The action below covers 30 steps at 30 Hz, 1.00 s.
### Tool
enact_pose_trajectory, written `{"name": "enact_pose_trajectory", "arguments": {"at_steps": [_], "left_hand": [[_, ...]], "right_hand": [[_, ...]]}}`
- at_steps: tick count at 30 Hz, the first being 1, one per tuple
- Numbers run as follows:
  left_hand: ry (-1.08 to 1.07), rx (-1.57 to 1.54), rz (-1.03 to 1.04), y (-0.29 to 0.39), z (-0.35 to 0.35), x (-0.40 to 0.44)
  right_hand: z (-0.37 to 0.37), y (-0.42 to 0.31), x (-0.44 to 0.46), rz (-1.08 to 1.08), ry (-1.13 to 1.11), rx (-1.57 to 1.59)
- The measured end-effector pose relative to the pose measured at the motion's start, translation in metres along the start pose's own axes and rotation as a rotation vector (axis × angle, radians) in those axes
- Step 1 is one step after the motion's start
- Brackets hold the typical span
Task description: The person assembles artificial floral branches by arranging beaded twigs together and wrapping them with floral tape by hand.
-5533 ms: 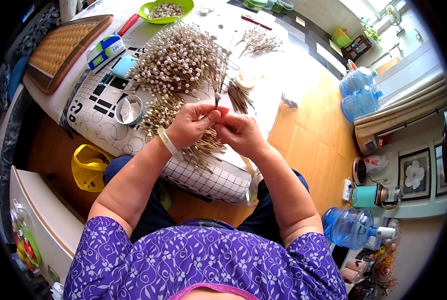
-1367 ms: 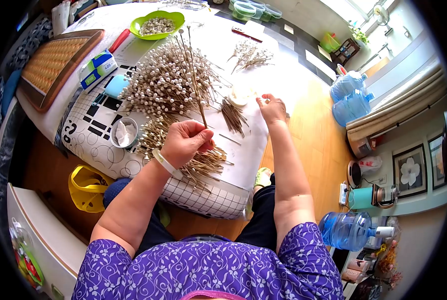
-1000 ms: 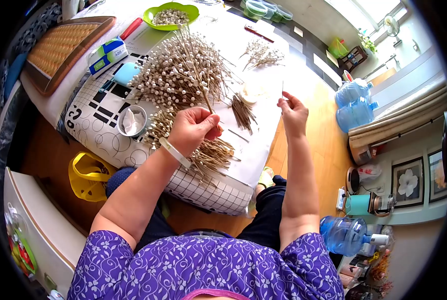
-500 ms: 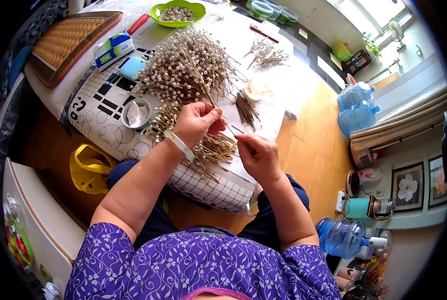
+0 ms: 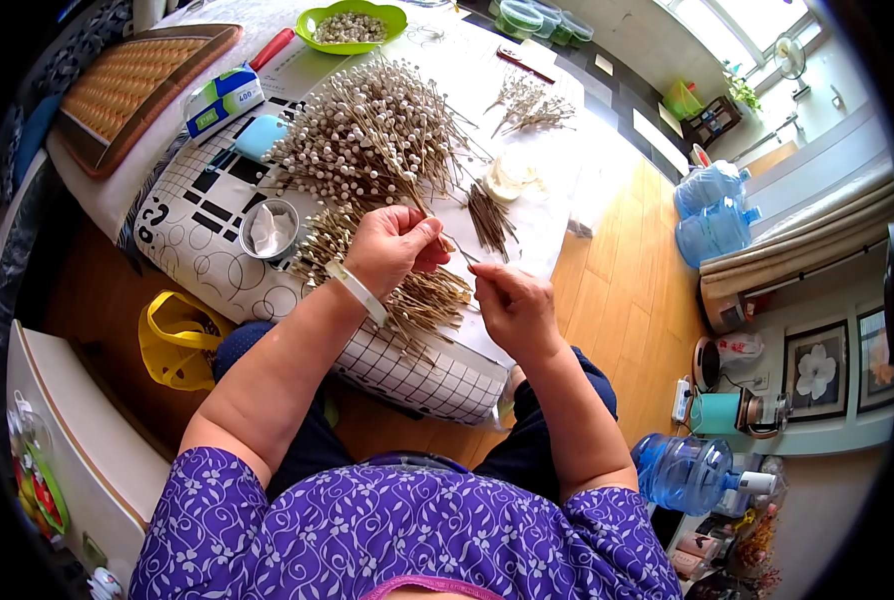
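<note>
My left hand (image 5: 399, 243) is closed in a pinch round a thin brown stem (image 5: 419, 200), which reaches up across the large heap of white-beaded stems (image 5: 362, 130). A bracelet circles that wrist. Close by on the right, my right hand (image 5: 515, 305) pinches the end of a thin strand (image 5: 468, 261) that runs toward the left fingertips. Whether it is thread, tape or stem I cannot tell. Under my left hand and forearm lies a second bundle of stems (image 5: 432, 300), partly covered. Short bare sticks (image 5: 490, 220) lie just beyond the hands, beside a roll of pale tape (image 5: 508, 178).
A tin with white tissue (image 5: 270, 228) stands left of the heap, near a tissue pack (image 5: 224, 100). A green bowl of beads (image 5: 352, 27) sits at the back. Small beaded sprigs (image 5: 532, 103) lie at the right. A yellow bag (image 5: 179, 340) is below the table edge.
Both hands stay nearly in place, still pinching. The stem in my left hand has turned slightly, its upper part now harder to pick out against the heap. The view has shifted a little.
</note>
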<state>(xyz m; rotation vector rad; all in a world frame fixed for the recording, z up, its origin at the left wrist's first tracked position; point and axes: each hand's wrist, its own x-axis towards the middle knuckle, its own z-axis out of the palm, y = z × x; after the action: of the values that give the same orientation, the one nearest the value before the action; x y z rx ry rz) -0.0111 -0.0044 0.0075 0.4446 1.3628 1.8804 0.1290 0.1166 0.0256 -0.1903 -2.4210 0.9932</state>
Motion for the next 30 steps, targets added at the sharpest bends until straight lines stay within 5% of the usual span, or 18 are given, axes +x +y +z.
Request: {"name": "enact_pose_trajectory", "arguments": {"at_steps": [26, 30], "left_hand": [[0.001, 0.018, 0.020, -0.005, 0.000, 0.003], [-0.008, 0.026, 0.056, -0.003, 0.000, 0.002]], "right_hand": [[0.006, 0.006, 0.000, 0.005, -0.062, -0.029], [-0.007, 0.035, 0.011, 0.154, 0.068, 0.033]]}}
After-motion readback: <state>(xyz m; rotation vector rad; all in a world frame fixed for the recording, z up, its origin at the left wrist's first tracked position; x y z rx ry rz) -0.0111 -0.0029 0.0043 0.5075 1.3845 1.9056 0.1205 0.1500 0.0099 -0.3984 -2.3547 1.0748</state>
